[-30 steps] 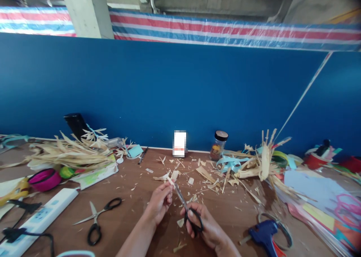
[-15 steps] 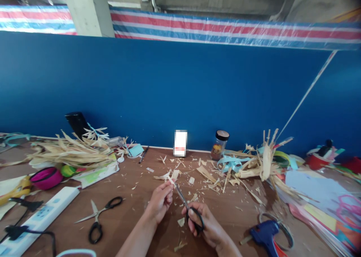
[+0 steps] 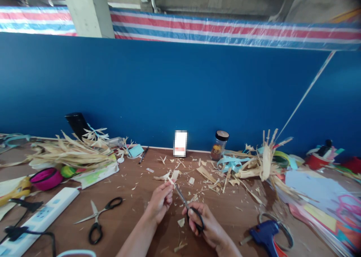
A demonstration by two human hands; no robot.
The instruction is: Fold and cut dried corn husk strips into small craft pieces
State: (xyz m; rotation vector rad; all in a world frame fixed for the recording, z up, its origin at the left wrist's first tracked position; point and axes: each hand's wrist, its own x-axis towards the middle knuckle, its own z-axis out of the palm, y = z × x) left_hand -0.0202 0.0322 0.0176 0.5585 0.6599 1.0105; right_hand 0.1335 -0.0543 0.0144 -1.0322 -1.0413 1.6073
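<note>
Pinched between the fingertips of my left hand (image 3: pixel 161 199) is a small pale strip of corn husk (image 3: pixel 170 181). My right hand (image 3: pixel 205 224) grips black-handled scissors (image 3: pixel 181 195), thumb and fingers around the loops. Their blades point up and to the left, and the tips meet the husk strip beside my left fingers. Whether the blades are fully closed is too small to tell. Husk scraps (image 3: pixel 176 175) lie on the brown table just beyond my hands. A second pair of scissors (image 3: pixel 96 213) rests spread apart to the left of my left forearm.
A blue glue gun (image 3: pixel 264 234) and a tape roll lie at right front. A white power strip (image 3: pixel 42 215) is at left. Husk piles (image 3: pixel 70 151) sit on both sides. A lidded jar (image 3: pixel 219 146) and an upright blurred card (image 3: pixel 180 143) stand by the blue partition (image 3: pixel 180 84).
</note>
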